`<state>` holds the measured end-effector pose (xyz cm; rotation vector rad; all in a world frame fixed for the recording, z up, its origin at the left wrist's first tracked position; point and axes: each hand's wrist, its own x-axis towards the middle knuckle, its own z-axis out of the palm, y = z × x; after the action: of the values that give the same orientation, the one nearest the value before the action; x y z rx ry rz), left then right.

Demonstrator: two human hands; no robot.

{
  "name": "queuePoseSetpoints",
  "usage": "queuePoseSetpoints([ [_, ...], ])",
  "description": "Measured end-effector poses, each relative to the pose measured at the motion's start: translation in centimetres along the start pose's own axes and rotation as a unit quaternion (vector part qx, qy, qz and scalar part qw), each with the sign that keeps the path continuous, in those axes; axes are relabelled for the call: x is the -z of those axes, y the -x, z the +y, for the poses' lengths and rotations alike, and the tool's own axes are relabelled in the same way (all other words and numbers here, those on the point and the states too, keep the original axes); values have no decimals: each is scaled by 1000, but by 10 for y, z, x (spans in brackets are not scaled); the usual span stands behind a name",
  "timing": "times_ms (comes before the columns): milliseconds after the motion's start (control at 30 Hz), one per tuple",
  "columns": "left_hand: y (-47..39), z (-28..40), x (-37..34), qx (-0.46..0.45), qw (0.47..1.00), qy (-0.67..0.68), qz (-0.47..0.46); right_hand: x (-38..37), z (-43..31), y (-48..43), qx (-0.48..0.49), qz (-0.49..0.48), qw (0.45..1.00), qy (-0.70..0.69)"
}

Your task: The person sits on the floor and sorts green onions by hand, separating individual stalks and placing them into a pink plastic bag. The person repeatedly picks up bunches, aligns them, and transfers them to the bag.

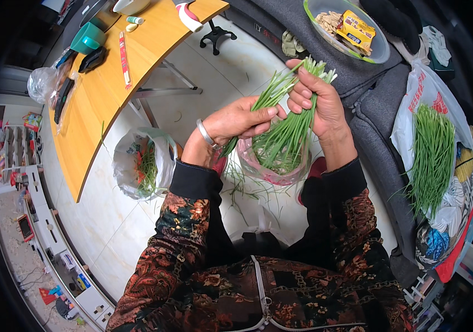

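My right hand [317, 97] is closed around a bunch of green chives [292, 128], pale root ends up and leaf tips hanging down. My left hand [246, 118], with a silver bangle at its wrist, pinches a smaller part of chives [276, 93] beside it, the stems slanting up to the right. Below both hands a pink plastic bag [290, 179] stands open on the floor between my feet. To its left is a white plastic bag [122, 166] with chive scraps and something orange-red inside. A larger pile of chives [431, 159] lies on a plastic bag on the sofa at right.
A wooden table [91, 91] at the left holds a green cup [88, 38], wrapped chopsticks [124, 58] and a knife handle [190, 17]. On the grey sofa [377, 124] sits a green-rimmed bowl [379, 43] of peanuts and a yellow packet. Loose leaves [240, 189] litter the tiled floor.
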<state>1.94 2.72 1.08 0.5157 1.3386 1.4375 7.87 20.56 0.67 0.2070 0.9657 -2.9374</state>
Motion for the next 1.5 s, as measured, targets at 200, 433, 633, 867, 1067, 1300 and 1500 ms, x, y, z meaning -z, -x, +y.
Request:
queuePoseSetpoints([
  [200,1,3,2,-21,999,50,0,8,-2,-3,36,-44,997,-53],
  [433,6,5,22,-64,986,143,59,36,-36,-1,164,-59,977,-124],
  [633,9,3,34,-101,968,198,118,31,-43,3,245,64,966,-58],
  [867,7,2,28,-99,974,185,83,16,-17,2,183,77,958,207],
  [1067,2,2,18,-65,982,172,32,-9,0,0,184,147,929,286],
  [1300,5,-2,4,-18,988,157,3,1,4,-7,255,163,899,317],
  [1500,-6,-7,-2,-3,980,185,-79,-3,3,-7,291,103,900,309],
])
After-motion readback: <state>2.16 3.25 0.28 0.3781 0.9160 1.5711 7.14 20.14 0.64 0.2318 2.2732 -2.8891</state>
